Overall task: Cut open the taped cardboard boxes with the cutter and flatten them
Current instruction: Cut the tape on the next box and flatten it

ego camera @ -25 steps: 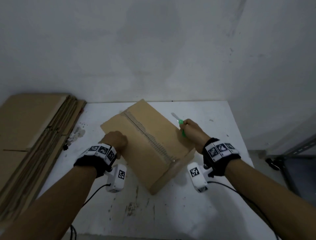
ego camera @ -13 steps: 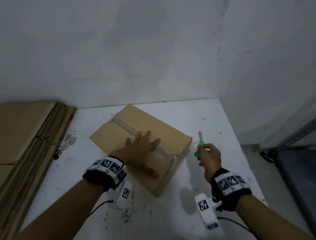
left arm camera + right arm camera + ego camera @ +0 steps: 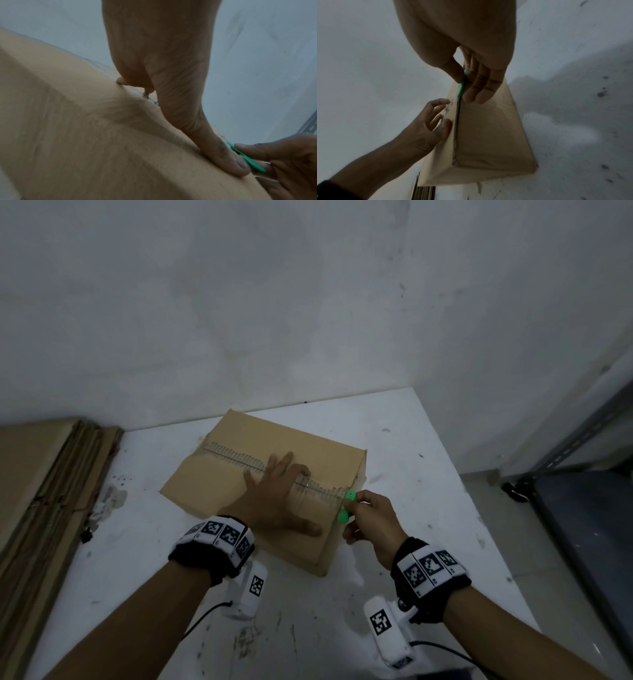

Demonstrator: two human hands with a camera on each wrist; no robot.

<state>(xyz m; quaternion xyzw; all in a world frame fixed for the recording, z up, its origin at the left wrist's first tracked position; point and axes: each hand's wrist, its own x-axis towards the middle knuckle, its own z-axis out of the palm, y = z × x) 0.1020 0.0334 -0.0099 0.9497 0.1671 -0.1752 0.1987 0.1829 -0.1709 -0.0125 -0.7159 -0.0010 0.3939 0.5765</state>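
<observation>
Left hand point(image 3: 274, 501) flat on box point(image 3: 219, 484) — right hand point(image 3: 371, 520) pinches cutter point(image 3: 346, 506) beside it.

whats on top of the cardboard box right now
The left hand lies flat on the cardboard box, covering part of the taped seam. Nothing else rests there. The seam under the palm is hidden.

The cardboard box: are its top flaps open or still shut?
Shut. The cardboard box has flat top flaps, tape along the seam, left hand pressing them down.
</observation>
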